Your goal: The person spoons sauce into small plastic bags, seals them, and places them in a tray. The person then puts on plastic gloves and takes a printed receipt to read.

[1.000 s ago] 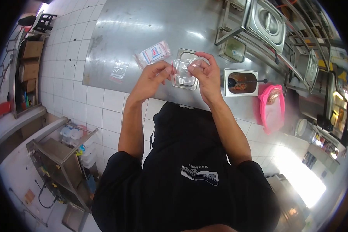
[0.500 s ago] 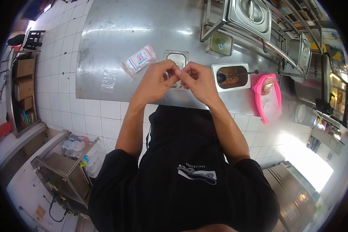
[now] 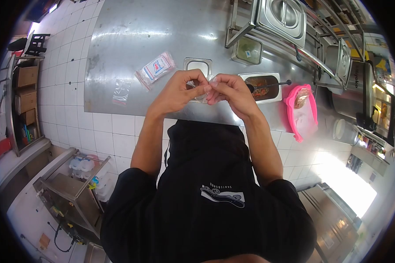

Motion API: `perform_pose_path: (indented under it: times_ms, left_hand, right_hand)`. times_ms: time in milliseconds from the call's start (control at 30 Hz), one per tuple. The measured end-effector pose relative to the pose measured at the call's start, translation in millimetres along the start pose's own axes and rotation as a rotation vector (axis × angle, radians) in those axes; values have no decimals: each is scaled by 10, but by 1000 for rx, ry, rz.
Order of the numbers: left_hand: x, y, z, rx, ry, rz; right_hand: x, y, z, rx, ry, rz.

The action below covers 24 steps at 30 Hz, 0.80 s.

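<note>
My left hand point(image 3: 180, 93) and my right hand point(image 3: 233, 94) meet above the near edge of the steel table, both with thumb and fingers pinched. Between the fingertips is a thin, clear piece that looks like a small plastic bag; it is mostly hidden. Behind and below them sits a small steel container point(image 3: 198, 64), partly covered by my hands. To the left lies a packet of clear plastic bags point(image 3: 156, 70) with a blue and red label. Further left, small clear zip bags point(image 3: 121, 92) lie flat.
Beside my right hand, a steel pan point(image 3: 274, 97) holds reddish food and a black-handled ladle point(image 3: 274, 83). A pink basket point(image 3: 290, 111) stands at the right. Behind are a square container with greenish contents point(image 3: 247, 49) and a metal rack with a lidded pan point(image 3: 286, 19).
My right hand has shifted slightly right and its fingers have moved a little apart from the left's. The table items appear shifted slightly left with the camera.
</note>
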<state>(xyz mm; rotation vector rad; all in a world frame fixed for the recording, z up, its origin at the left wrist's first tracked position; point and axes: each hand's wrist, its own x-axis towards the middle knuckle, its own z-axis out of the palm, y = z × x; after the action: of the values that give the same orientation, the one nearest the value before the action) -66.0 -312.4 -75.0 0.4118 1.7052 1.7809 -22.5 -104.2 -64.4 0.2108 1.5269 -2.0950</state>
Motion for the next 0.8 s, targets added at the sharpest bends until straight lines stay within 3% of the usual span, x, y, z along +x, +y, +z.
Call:
perform_pose_path:
  times_ms: [500,800]
  left_hand:
    - [23,189,125,365,168,115]
    - [89,78,258,570,271,278]
  right_hand:
    - [-20,76,6,-172,117,-201]
    - [35,200,21,-54,147,-117]
